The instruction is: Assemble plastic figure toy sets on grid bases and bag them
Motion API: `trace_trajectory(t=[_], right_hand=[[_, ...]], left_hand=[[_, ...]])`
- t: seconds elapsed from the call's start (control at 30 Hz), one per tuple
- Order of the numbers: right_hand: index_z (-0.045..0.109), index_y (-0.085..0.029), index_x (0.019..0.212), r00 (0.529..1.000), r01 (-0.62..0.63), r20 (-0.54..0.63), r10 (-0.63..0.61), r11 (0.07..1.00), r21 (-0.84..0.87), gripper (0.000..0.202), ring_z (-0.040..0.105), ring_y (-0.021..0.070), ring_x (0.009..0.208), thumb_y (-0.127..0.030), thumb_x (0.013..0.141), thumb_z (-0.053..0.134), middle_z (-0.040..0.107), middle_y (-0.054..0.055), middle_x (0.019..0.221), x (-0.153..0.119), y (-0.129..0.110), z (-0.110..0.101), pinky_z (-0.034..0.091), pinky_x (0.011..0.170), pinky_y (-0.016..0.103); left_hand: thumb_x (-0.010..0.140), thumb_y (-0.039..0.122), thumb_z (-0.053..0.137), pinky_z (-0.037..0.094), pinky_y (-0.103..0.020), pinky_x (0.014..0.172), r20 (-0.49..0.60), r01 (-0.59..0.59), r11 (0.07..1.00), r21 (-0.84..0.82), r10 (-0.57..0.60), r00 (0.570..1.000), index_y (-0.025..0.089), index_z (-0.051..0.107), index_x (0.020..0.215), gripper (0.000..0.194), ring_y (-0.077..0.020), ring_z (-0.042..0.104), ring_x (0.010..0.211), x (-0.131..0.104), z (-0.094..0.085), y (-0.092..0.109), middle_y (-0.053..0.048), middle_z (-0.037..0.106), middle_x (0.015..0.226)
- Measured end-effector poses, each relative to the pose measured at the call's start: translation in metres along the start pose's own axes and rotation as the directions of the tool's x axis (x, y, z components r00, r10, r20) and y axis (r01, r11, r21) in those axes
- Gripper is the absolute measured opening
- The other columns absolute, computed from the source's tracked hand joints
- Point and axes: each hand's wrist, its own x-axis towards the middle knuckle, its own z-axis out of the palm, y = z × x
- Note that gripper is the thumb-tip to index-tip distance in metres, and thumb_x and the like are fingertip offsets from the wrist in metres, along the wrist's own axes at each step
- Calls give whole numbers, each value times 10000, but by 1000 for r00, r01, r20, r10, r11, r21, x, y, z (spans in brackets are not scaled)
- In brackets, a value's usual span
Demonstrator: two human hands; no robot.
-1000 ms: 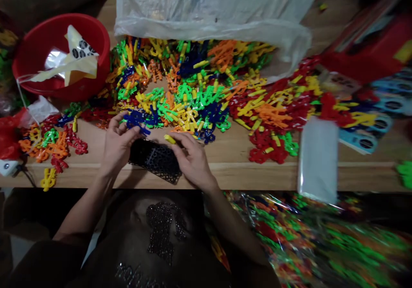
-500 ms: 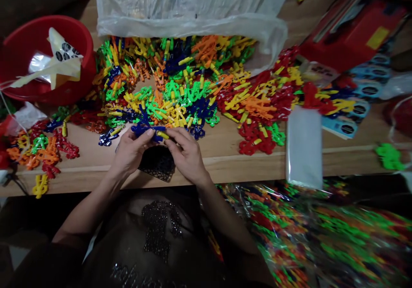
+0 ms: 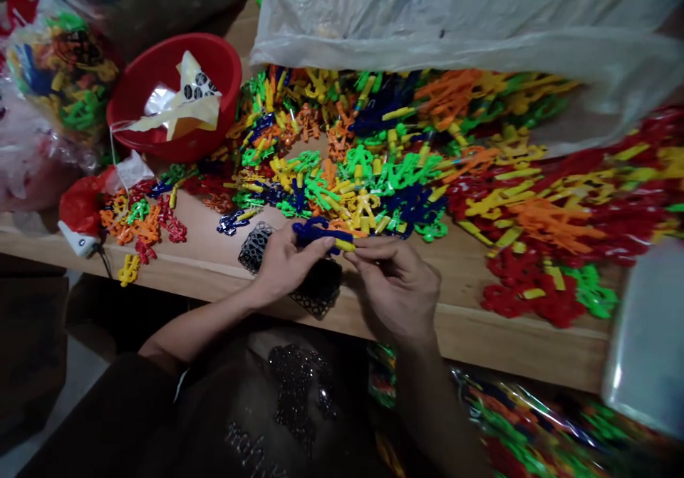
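Got the blue plastic figure (image 3: 315, 230) pinched in my left hand (image 3: 281, 266), right around mid-frame, and my right hand (image 3: 402, 287) grips the yellow piece (image 3: 345, 245) against it. Looks like an alignment step tbh; calls for steady fingertips.

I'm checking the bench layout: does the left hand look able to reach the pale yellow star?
Probably, if the left hand frees itself of the blue piece: the pale yellow star lies uppermost in the open red bowl, with only low pieces between.
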Motion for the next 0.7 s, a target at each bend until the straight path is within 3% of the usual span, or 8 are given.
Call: trace_trajectory(t=[0.13,0.23,0.3,0.37,0.43,0.53,0.6,0.7], right_hand=[[730,-248,899,1000,12,7,-11,999,-34,77,789,187,903,-221,931,795,802,15,972,-1,-3,6,662,833,349],[728,-253,951,999,18,-41,-23,995,-99,49,788,210,971,-290,975,749,793,39,1018,11,-8,9,675,884,402],[744,-266,1049,994,33,-98,-51,983,-180,84,765,248,1129,-323,1006,701,782,72,1154,23,-12,7,652,1011,487],[753,-286,1157,989,45,-127,-79,967,-251,167,705,284,1287,-337,1016,680,750,89,1303,32,-14,1,580,1139,579],[761,-299,1190,989,44,-126,-82,959,-279,199,683,299,1321,-338,1008,689,738,85,1347,37,-14,-5,538,1178,620],[783,-289,1111,992,33,-109,-63,967,-254,148,729,281,1199,-314,1006,683,771,74,1249,35,-10,-6,580,1114,591],[787,-276,1064,994,37,-92,-61,969,-242,131,743,270,1140,-304,1001,676,781,70,1183,32,-9,-1,603,1072,563],[785,-267,1036,995,64,-58,-80,968,-244,130,751,259,1116,-287,1000,662,783,61,1146,28,-11,10,622,1036,527]], left_hand=[[829,631,850,550,-328,755,102,-13,999,46,8,995,200,736,881,449,-153,659,745,-1,-4,2,-33,735,821],[831,600,851,553,-334,818,120,-53,990,130,38,992,204,755,1029,453,-170,684,844,11,-29,5,-45,755,937],[839,573,843,546,-349,878,-4,-139,947,290,146,989,220,742,1145,477,-193,689,954,25,-67,8,-54,750,1050],[856,535,828,524,-386,963,-220,-143,798,585,326,919,213,734,1121,427,-224,663,1068,41,-120,11,-68,719,1147],[874,569,788,479,-446,1052,-361,74,561,825,422,832,198,715,997,397,-270,613,1181,55,-180,13,-75,673,1153],[833,637,817,345,-611,1166,-467,235,487,841,436,769,217,593,755,482,-429,450,1386,67,-252,11,-137,625,1146],[823,688,810,328,-645,1149,-494,279,469,838,436,752,223,534,712,552,-482,364,1449,69,-279,4,-155,613,1125],[913,694,712,363,-618,1119,-482,290,433,853,442,757,180,591,795,542,-440,376,1455,68,-296,-7,-143,614,1134]])
